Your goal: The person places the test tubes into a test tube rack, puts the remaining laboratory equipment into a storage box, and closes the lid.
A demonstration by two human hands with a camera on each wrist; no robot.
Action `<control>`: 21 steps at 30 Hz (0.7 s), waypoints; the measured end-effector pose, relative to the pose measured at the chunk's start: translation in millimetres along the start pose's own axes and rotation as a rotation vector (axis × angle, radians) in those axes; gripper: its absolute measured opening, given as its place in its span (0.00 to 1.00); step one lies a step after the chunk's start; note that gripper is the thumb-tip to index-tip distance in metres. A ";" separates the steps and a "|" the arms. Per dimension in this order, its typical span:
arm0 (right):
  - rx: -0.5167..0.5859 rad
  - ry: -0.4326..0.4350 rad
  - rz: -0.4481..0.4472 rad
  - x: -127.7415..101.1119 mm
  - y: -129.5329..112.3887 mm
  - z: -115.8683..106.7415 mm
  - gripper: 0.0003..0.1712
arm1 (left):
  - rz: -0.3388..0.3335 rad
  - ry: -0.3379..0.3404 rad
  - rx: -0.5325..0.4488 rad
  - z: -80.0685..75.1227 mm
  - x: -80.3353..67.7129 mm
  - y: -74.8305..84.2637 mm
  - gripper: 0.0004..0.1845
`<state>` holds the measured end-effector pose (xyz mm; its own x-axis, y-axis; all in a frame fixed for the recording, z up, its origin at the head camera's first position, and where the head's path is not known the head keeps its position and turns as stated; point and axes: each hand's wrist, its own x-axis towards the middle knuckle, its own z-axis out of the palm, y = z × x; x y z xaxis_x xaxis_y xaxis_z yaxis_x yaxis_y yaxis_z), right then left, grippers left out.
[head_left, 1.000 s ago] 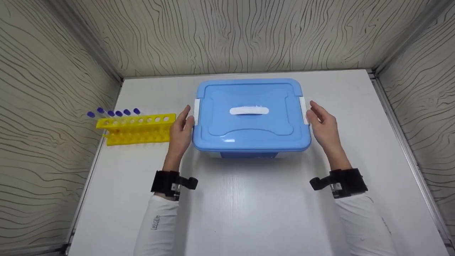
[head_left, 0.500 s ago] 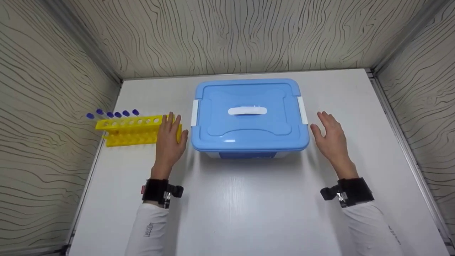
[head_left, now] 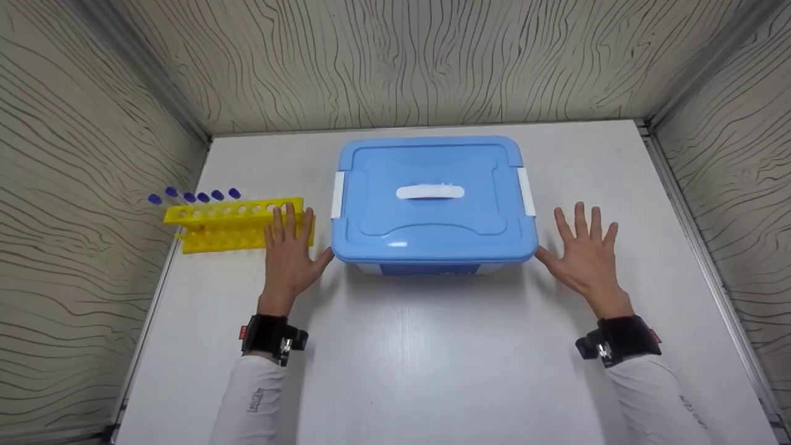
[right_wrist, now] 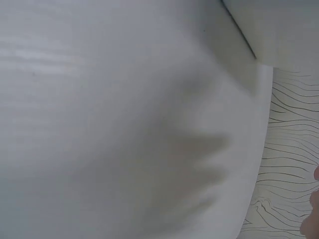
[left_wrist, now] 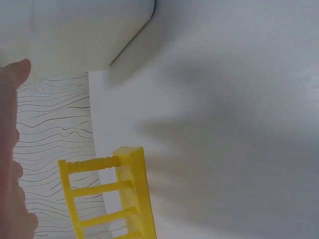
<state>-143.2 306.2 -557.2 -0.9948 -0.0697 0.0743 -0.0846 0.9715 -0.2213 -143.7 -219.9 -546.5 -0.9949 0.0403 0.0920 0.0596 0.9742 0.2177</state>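
Note:
In the head view a storage box (head_left: 432, 222) with a light blue lid stands on the table, its lid on and a white handle (head_left: 430, 192) on top. White latches (head_left: 337, 194) lie flat along both short sides. My left hand (head_left: 288, 262) is spread palm down at the box's left front corner, its fingers overlapping the yellow test tube rack (head_left: 235, 225). Spread in the same way, my right hand (head_left: 586, 259) is at the right front corner, thumb tip right by the lid's edge. Both hands hold nothing. Shadows of the right fingers fall on the table in the right wrist view.
Several test tubes with purple caps (head_left: 204, 197) lean in the rack's left part. Wood-patterned panels (head_left: 395, 62) with metal edging close in the white table (head_left: 395, 358) at the back and both sides.
Both hands have drawn away from the box's side latches, back toward me and outward. Their fingers have turned from cupped to spread flat. The box has barely moved.

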 end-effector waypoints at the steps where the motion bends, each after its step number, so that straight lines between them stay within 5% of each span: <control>1: -0.018 -0.008 -0.002 0.1 1.5 1.6 0.59 | -0.004 -0.002 0.010 0.2 0.2 -1.3 0.49; 21: -0.047 -0.077 0.027 -0.8 15.6 4.2 0.61 | -0.012 -0.025 0.017 4.7 0.1 -7.4 0.50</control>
